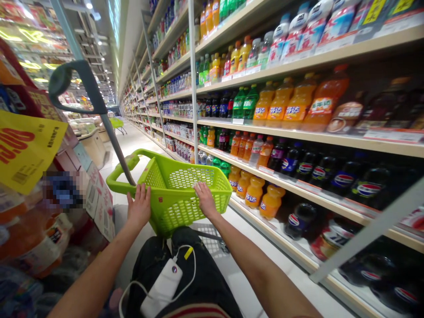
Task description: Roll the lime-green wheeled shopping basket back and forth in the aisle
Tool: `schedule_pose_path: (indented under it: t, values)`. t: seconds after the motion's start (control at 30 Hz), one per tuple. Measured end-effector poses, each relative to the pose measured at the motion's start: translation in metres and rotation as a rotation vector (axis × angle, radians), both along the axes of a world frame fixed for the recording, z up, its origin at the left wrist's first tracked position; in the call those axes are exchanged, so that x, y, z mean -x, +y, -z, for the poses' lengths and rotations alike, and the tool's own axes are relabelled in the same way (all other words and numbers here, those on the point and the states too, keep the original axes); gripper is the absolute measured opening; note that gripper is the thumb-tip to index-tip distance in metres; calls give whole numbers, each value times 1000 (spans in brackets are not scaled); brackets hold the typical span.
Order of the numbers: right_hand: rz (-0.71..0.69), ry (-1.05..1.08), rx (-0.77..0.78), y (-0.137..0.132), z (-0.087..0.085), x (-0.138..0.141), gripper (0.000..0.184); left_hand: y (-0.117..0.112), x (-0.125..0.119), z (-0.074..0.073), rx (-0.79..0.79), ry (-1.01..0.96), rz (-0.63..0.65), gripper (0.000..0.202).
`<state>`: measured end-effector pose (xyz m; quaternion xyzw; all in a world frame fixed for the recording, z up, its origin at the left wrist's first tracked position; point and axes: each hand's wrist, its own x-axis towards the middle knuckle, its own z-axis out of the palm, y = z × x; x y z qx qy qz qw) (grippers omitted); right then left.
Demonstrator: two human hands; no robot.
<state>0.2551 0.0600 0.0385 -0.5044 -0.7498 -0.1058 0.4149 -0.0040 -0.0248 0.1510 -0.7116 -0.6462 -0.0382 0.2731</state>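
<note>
A lime green plastic shopping basket point(185, 187) with a mesh wall stands tilted in front of my knees in a supermarket aisle. My left hand point(139, 206) lies on its near left corner, fingers curled over the rim. My right hand point(205, 199) grips the near rim on the right side. A grey pull handle point(82, 88) on a rod rises from the basket up to the left. The basket looks empty inside.
Shelves of soft drink bottles point(285, 104) run along the right, orange soda and dark cola at low levels. A yellow price sign point(26, 148) and stacked goods stand at left. The white aisle floor point(139, 137) stretches ahead. A white power bank with cable point(164, 285) rests on my lap.
</note>
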Motion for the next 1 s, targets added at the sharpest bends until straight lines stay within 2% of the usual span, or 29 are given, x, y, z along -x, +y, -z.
schedule_pose_path:
  t: [0.1,0.23,0.33,0.43,0.6,0.7,0.8,1.0]
  values:
    - [34,-8,5,1,1,-13,61,0,2,1,-12,23,3,59]
    - [196,36,46,0,6,-52,60,2,2,4,-19,29,-4,60]
    - [288,102,59,-2,8,-66,57,1,1,4,-4,15,-10,61]
    - [246,131,61,-2,7,-54,56,0,-1,2,5,-7,-12,61]
    - [-41,126,2,1,1,6,54,-1,0,2,0,-32,-2,62]
    - [-134,94,-30,1,-2,31,53,-2,2,3,-12,-24,3,62]
    - [-93,72,-31,-1,-1,29,52,-4,3,4,-17,-8,4,62]
    - [35,115,-35,-4,10,-4,55,-5,4,9,-24,-32,-1,62]
